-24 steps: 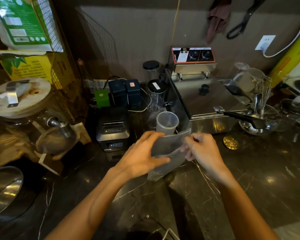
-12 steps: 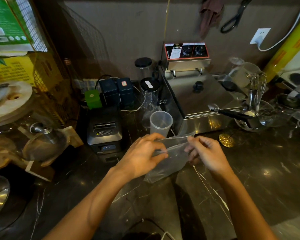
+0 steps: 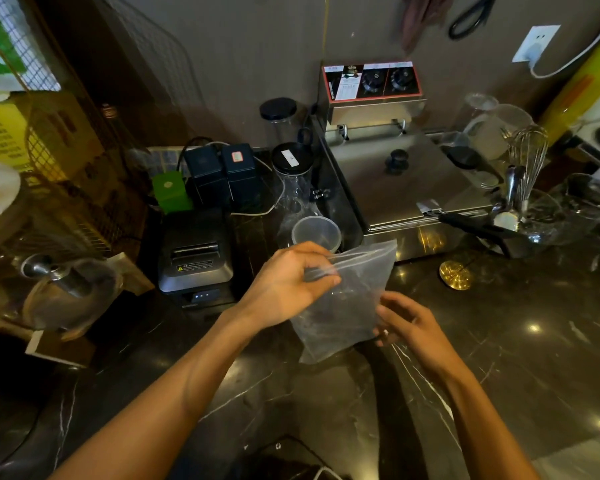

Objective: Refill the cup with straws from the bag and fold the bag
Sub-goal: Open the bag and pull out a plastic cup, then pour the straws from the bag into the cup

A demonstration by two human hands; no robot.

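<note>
A clear plastic bag (image 3: 352,299) hangs upright over the dark marble counter. My left hand (image 3: 286,287) pinches its top edge near the zip strip. Lower down, my right hand (image 3: 407,323) touches the bag's bottom right side with its fingers spread; whether it grips the bag I cannot tell. A translucent plastic cup (image 3: 316,233) stands on the counter just behind the bag, and looks empty. I see no straws inside the bag or in the cup.
A steel fryer (image 3: 406,188) sits behind the cup on the right, a black receipt printer (image 3: 194,258) on the left. Glass jars (image 3: 291,178), a whisk in a glass bowl (image 3: 530,161) and a gold disc (image 3: 456,275) stand around. A glass dispenser (image 3: 59,289) crowds the left edge.
My right hand has let go of the bag's top edge and dropped to its lower right side. The bag now hangs upright from my left hand. The camera has tilted slightly.
</note>
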